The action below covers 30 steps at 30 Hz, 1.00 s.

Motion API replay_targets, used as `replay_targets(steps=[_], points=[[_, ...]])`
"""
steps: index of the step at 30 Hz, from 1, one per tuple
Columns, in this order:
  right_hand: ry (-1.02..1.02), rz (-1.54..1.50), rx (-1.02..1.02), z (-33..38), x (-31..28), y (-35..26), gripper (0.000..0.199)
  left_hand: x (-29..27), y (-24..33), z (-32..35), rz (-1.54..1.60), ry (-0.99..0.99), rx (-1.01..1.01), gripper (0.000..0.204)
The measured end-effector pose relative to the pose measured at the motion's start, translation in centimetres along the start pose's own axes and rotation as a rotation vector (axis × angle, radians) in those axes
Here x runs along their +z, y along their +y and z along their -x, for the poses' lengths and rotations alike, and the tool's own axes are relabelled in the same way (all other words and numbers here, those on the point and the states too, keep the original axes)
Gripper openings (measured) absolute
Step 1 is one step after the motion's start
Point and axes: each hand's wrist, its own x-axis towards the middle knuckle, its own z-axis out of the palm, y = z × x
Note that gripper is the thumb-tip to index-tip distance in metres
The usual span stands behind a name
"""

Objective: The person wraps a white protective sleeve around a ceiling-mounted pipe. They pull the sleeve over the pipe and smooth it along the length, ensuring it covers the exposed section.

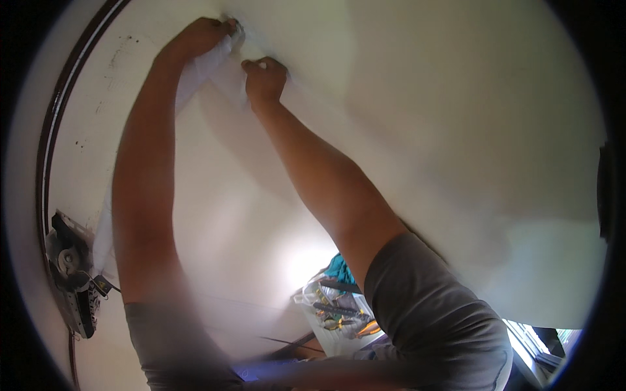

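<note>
Both my arms reach up high against a cream wall point(424, 98). My left hand point(202, 36) is closed on the top of a white strip of material point(195, 72) that hangs down along my left forearm. My right hand point(264, 78) pinches the same white material a little lower and to the right, pressed to the wall. The strip's lower part is mostly hidden behind my left arm.
A dark trim line point(55, 124) curves down the left side of the wall. An opened wall fitting with exposed parts and wires point(72, 274) hangs at the lower left. Below sits a clear container of hand tools point(336, 313), with a teal object beside it.
</note>
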Motion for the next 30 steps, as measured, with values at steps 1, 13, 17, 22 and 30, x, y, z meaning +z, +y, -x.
replay_targets(steps=[1,13,17,22,30], points=[[-0.011,-0.068,0.118,-0.1,0.0,0.3,0.022,-0.2,0.1,0.2,-0.203,0.006,0.074,0.07],[0.059,-0.285,0.08,1.2,-1.4,-0.7,0.023,-0.6,-1.8,4.9,0.913,-0.23,-0.188,0.076],[-0.071,-0.388,0.169,2.0,-4.4,-3.4,0.022,0.1,-0.9,5.3,0.854,-0.11,-0.17,0.075],[-0.1,-0.31,0.146,2.2,-4.8,-5.7,0.027,1.1,-1.1,5.6,1.064,0.086,-0.238,0.055],[-0.278,-0.245,0.257,-0.2,1.6,-14.7,0.031,0.5,-1.9,8.3,1.163,0.519,0.127,0.054]])
